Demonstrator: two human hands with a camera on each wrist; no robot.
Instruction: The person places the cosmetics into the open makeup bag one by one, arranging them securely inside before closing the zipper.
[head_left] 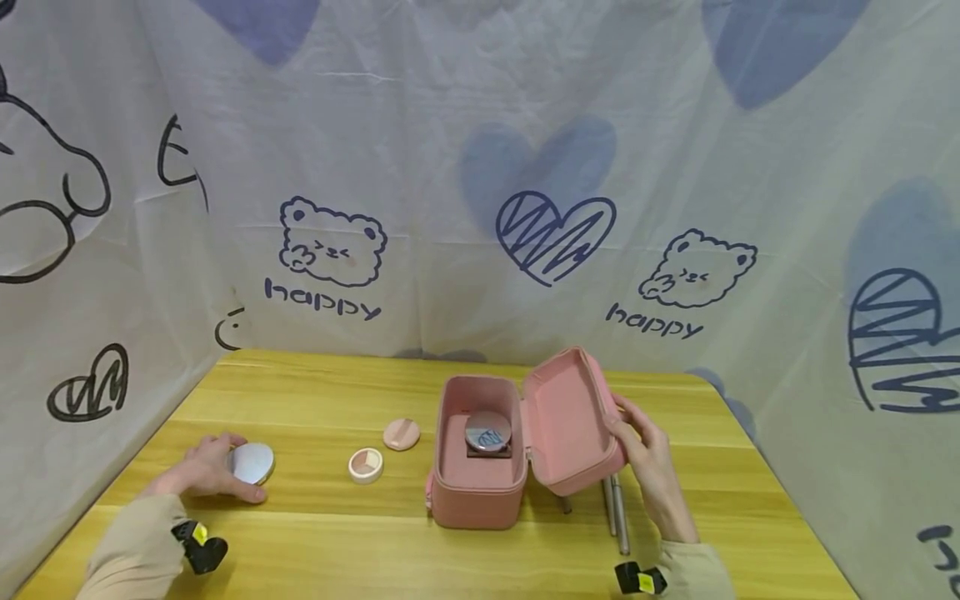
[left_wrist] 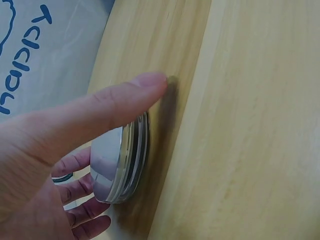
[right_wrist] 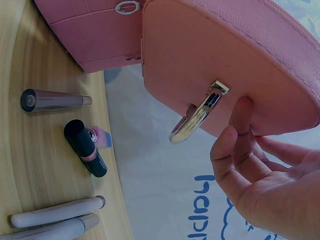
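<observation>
My left hand (head_left: 213,469) is around a round silver compact (head_left: 252,463) at the left of the table. In the left wrist view its thumb stands apart from the compact, and the other fingers lie along the far side. My right hand (head_left: 647,446) holds the edge of the tilted lid (head_left: 573,421) of a pink cosmetic case (head_left: 480,505). Fingertips press the lid's outer face beside a gold handle (right_wrist: 200,116) in the right wrist view. Inside the open case rests a round, shiny compact (head_left: 487,432) over a dark item.
Left of the case lie a powder puff (head_left: 401,434) and a small round three-colour palette (head_left: 366,466). To the right are slim tubes (head_left: 620,517), a black lipstick tube (right_wrist: 85,147) and a small pink bottle (right_wrist: 101,136). A printed curtain (head_left: 450,167) hangs behind the table.
</observation>
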